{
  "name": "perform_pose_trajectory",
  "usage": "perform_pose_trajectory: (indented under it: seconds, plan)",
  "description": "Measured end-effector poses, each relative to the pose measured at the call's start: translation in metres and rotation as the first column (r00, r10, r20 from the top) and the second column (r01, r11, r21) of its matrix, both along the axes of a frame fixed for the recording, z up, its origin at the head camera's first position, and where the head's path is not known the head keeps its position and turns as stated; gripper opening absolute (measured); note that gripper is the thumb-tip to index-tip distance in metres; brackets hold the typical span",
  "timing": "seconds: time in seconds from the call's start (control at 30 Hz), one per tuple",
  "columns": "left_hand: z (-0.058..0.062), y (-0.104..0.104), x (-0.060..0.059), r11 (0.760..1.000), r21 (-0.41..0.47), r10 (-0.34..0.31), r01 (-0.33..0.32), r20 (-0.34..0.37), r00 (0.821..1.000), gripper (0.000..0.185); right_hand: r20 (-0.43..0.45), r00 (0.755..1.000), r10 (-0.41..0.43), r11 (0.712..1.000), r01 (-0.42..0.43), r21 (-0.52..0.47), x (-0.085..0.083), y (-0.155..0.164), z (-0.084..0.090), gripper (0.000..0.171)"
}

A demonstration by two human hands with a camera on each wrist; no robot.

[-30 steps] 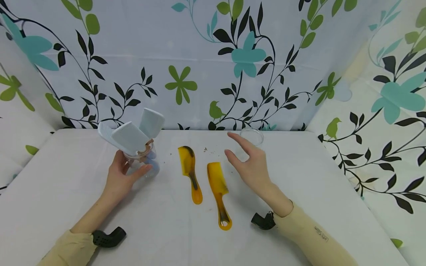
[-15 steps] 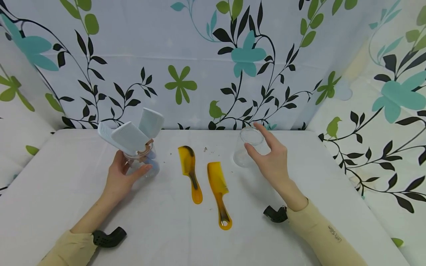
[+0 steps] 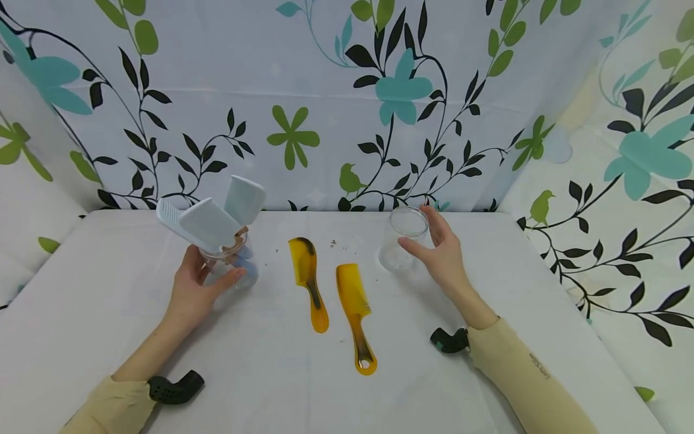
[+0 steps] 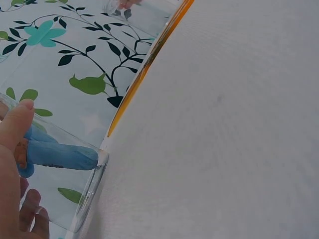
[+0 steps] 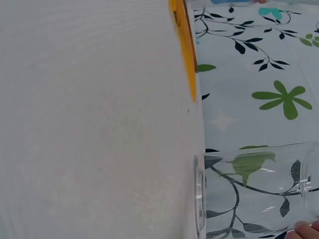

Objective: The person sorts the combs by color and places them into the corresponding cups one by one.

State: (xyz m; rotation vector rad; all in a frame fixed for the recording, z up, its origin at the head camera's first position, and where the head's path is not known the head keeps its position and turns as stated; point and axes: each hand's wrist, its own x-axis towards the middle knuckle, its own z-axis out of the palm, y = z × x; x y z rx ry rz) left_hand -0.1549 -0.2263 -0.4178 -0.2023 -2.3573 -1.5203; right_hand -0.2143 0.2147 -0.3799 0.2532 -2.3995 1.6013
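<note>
My left hand (image 3: 190, 289) grips a clear jar (image 3: 230, 268) at the table's left, tilted a little to the left. Several pale blue combs (image 3: 208, 223) stick out of its mouth. In the left wrist view my thumb (image 4: 15, 124) lies on the jar (image 4: 65, 164), with a blue comb handle inside. My right hand (image 3: 441, 253) curls round an empty clear cup (image 3: 398, 241) standing at the back right. Its glass wall (image 5: 249, 189) fills the lower right wrist view. Two amber combs (image 3: 306, 280) (image 3: 355, 307) lie flat between my hands.
A white cloth (image 3: 271, 374) covers the table. Dark crumbs (image 3: 338, 244) are scattered behind the amber combs. Floral curtains (image 3: 325, 90) close off the back and both sides. Black camera mounts (image 3: 176, 386) (image 3: 447, 340) sit at my wrists.
My right hand moved from above the amber combs back and right to the empty cup and closed its fingers round it. The left hand and its jar have stayed still.
</note>
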Motion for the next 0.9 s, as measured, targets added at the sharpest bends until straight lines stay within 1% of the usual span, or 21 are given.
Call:
perform_pose_trajectory:
  seconds: [0.17,0.33,0.4,0.57,0.63,0.7,0.77,0.83,0.9]
  plan:
    - [0.000,0.001,0.000,1.000,0.001,0.002,-0.002,0.007,1.000,0.076,0.049,0.998,0.051,0.997,-0.048,-0.052,-0.003,0.003,-0.013,0.085]
    - [0.000,0.002,0.000,1.000,0.015,-0.008,0.008,0.005,1.000,0.078,0.085,0.988,0.132,0.989,-0.125,-0.081,0.003,-0.002,-0.013,0.081]
    - [0.000,0.003,0.001,1.000,0.021,-0.010,0.010,-0.001,1.000,0.079,0.092,0.984,0.150,0.987,-0.143,-0.079,0.002,-0.003,-0.016,0.079]
    - [-0.001,0.003,0.000,1.000,0.029,-0.008,0.009,-0.012,1.000,0.081,0.114,0.982,0.151,0.988,-0.145,-0.059,-0.007,0.001,-0.036,0.074]
    - [-0.002,0.004,-0.001,1.000,0.029,-0.009,0.009,-0.008,1.000,0.081,0.117,0.983,0.142,0.989,-0.137,-0.050,-0.009,0.003,-0.041,0.073]
    - [-0.001,0.005,-0.001,0.999,0.043,-0.015,0.015,0.008,1.000,0.082,0.114,0.984,0.137,0.990,-0.132,-0.048,-0.011,0.005,-0.044,0.074]
    - [0.000,0.006,-0.001,0.998,0.056,-0.026,0.024,0.039,0.999,0.084,0.112,0.984,0.136,0.990,-0.131,-0.045,-0.011,0.006,-0.046,0.076]
    - [0.002,0.007,0.001,0.997,0.067,-0.039,0.033,0.084,0.996,0.088,0.111,0.984,0.138,0.990,-0.134,-0.040,-0.012,0.006,-0.047,0.077]
    - [0.004,0.007,0.005,0.997,0.061,-0.060,0.051,0.148,0.987,0.094,0.109,0.984,0.140,0.990,-0.137,-0.037,-0.013,0.006,-0.048,0.077]
